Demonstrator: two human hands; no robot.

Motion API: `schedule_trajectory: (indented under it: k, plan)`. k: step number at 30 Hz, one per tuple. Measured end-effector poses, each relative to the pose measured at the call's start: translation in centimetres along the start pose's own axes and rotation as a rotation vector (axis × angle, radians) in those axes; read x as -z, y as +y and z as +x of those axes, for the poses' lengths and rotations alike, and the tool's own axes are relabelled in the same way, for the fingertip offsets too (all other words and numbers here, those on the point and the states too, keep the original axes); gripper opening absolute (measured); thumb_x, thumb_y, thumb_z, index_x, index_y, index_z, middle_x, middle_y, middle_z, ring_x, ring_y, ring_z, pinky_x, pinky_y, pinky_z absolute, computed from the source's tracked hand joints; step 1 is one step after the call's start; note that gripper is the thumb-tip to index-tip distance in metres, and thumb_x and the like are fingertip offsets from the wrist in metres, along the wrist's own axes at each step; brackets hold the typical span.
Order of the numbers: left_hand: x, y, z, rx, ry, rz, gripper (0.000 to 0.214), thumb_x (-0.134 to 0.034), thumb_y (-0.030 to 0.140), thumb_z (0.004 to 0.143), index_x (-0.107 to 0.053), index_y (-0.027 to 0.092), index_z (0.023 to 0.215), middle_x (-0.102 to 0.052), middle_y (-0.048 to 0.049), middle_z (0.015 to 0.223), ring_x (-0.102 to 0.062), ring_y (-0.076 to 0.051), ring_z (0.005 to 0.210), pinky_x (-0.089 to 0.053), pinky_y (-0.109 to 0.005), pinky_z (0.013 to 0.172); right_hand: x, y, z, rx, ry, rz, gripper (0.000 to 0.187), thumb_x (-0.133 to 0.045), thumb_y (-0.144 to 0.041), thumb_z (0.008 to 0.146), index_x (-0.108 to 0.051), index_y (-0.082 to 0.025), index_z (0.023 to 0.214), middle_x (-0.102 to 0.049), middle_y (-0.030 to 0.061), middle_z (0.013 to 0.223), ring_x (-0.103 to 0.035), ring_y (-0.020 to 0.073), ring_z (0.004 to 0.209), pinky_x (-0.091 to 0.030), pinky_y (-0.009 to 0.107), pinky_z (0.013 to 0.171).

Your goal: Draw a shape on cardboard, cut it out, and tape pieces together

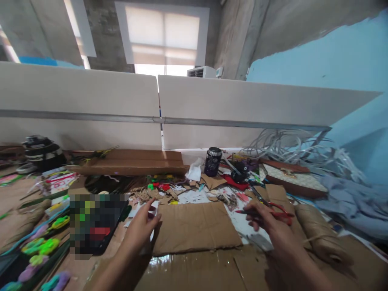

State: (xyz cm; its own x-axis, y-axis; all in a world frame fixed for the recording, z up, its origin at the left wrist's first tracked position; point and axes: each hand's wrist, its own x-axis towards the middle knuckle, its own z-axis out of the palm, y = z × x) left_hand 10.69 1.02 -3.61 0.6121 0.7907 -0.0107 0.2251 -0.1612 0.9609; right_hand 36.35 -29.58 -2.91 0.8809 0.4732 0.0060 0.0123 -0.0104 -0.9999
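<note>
A rectangular piece of brown cardboard [195,226] lies flat in front of me, overlapping a larger cardboard sheet [194,273]. My left hand [142,220] is beside its left edge, with thumb and fingers apart and nothing between them. Over to the right of the piece, my right hand [263,218] is closed around a slim dark-red pen [241,211], its tip pointing left. Red-handled scissors [280,210] lie just behind that hand, partly covered by it. Whether the left fingers touch the cardboard edge is hard to see.
A twine spool [321,234] lies at the right. A dark jar [213,162] stands behind paper and cardboard scraps [194,197]. On the left are a partly blurred phone [110,238] and colourful yarn pieces [39,246]. A patterned purse [294,178] rests at the back right, before white partition panels [212,101].
</note>
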Motion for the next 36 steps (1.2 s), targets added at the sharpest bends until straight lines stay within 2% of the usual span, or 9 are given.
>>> schedule_trajectory:
  k: [2,4,9,12,16,19,22,29,36]
  plan:
    - [-0.1,1.2,-0.4,-0.200,0.058,0.255,0.046,-0.071,0.038,0.077,-0.070,0.022,0.120,-0.068,-0.0111,0.121,-0.060,-0.034,0.117,-0.043,-0.044,0.105,-0.9,-0.9,0.5,0.048,-0.075,-0.029,0.047,-0.077,-0.065,0.079,-0.078,-0.020,0.092,-0.076,0.0072,0.092,-0.062,0.0199,0.071,-0.051,0.031,0.064]
    - [-1.2,2.8,-1.2,-0.335,-0.010,0.435,0.042,-0.064,0.038,0.084,-0.072,0.022,0.122,-0.067,-0.0148,0.133,-0.057,-0.038,0.128,-0.038,-0.050,0.113,-1.8,-1.5,1.1,0.085,-0.115,-0.044,0.039,-0.082,-0.056,0.076,-0.078,-0.021,0.090,-0.076,0.0073,0.098,-0.065,0.0231,0.080,-0.052,0.033,0.069]
    - [-7.4,5.3,-4.9,-0.470,-0.555,0.717,0.048,-0.054,0.035,0.095,-0.064,0.021,0.140,-0.055,-0.0186,0.154,-0.050,-0.041,0.141,-0.037,-0.059,0.117,-4.6,-1.0,2.6,0.116,-0.173,-0.064,0.020,-0.079,-0.041,0.075,-0.074,-0.022,0.079,-0.072,0.0022,0.073,-0.064,0.0225,0.070,-0.048,0.033,0.065]
    - [-11.7,4.2,-6.4,-0.574,-0.797,0.726,0.067,-0.061,0.051,0.093,-0.051,0.020,0.152,-0.043,-0.0191,0.163,-0.038,-0.042,0.150,-0.029,-0.062,0.122,-6.3,0.0,3.4,0.136,-0.193,-0.075,0.018,-0.079,-0.038,0.074,-0.072,-0.022,0.074,-0.069,0.0004,0.067,-0.060,0.0210,0.067,-0.045,0.032,0.063]
    - [-15.4,1.5,-6.8,-0.634,-0.835,0.712,0.080,-0.049,0.065,0.096,-0.035,0.021,0.161,-0.023,-0.0202,0.169,-0.021,-0.042,0.156,-0.019,-0.070,0.123,-7.9,1.0,4.0,0.146,-0.185,-0.064,0.025,-0.083,-0.042,0.072,-0.068,-0.022,0.070,-0.065,-0.0017,0.066,-0.055,0.0179,0.065,-0.041,0.030,0.062]
    - [-16.2,0.8,-6.8,-0.652,-0.805,0.707,0.079,-0.048,0.065,0.097,-0.033,0.022,0.162,-0.021,-0.0182,0.170,-0.019,-0.041,0.157,-0.021,-0.070,0.123,-8.4,1.5,4.2,0.113,-0.177,-0.034,0.032,-0.084,-0.049,0.072,-0.064,-0.023,0.071,-0.060,-0.0037,0.062,-0.052,0.0159,0.059,-0.039,0.028,0.057]
    - [-16.1,1.5,-6.5,-0.631,-0.850,0.706,0.078,-0.053,0.061,0.098,-0.034,0.020,0.161,-0.022,-0.0180,0.169,-0.021,-0.040,0.156,-0.022,-0.066,0.124,-8.7,1.8,4.5,0.074,-0.200,-0.007,0.036,-0.081,-0.054,0.074,-0.061,-0.024,0.074,-0.059,-0.0044,0.058,-0.050,0.0149,0.053,-0.037,0.028,0.053]
    - [-16.0,1.5,-5.9,-0.613,-0.849,0.676,0.078,-0.051,0.062,0.098,-0.034,0.018,0.160,-0.029,-0.0158,0.167,-0.027,-0.039,0.155,-0.012,-0.078,0.121,-10.1,2.2,5.0,0.060,-0.272,-0.059,0.030,-0.081,-0.047,0.076,-0.061,-0.024,0.073,-0.062,-0.0048,0.058,-0.053,0.0152,0.053,-0.038,0.027,0.053]
    - [-16.0,1.6,-5.8,-0.562,-0.892,0.643,0.079,-0.056,0.057,0.097,-0.034,0.015,0.160,-0.027,-0.0177,0.167,-0.022,-0.038,0.157,-0.005,-0.077,0.121,-10.4,2.7,4.7,0.081,-0.261,-0.137,0.026,-0.077,-0.043,0.080,-0.060,-0.024,0.073,-0.063,-0.0051,0.058,-0.053,0.0148,0.053,-0.038,0.028,0.055]
